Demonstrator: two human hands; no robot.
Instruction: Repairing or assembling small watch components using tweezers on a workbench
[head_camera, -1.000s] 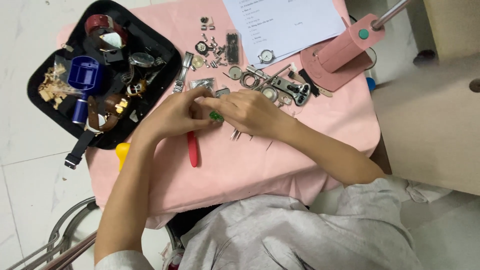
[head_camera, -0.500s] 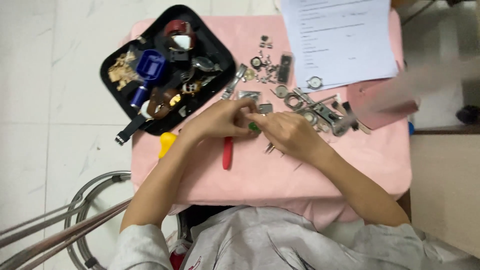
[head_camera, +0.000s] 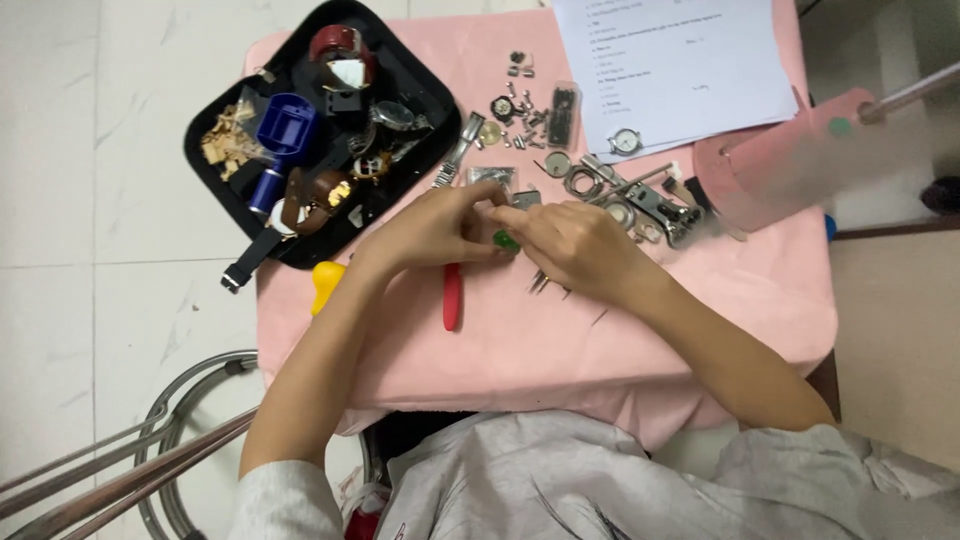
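Note:
Over the middle of a pink cloth-covered table (head_camera: 620, 340), my left hand (head_camera: 430, 228) and my right hand (head_camera: 572, 240) meet fingertip to fingertip. Between them sits a small green object (head_camera: 505, 240), pinched by the fingers of both hands. A red-handled tool (head_camera: 452, 297) lies on the cloth just under my left hand. Thin metal tweezers (head_camera: 540, 283) poke out below my right hand. What else the fingers hold is hidden.
A black tray (head_camera: 300, 245) of watch straps, a blue tool and parts sits at the upper left. Loose metal watch parts (head_camera: 600, 190) are scattered behind the hands. A white paper sheet (head_camera: 680, 70) lies at the back, a pink lamp base (head_camera: 780, 180) at right, a yellow object (head_camera: 326, 283) at the table's left edge.
The view has shifted, so the table sits more central. Both hands stay together on the small green object in the same spot.

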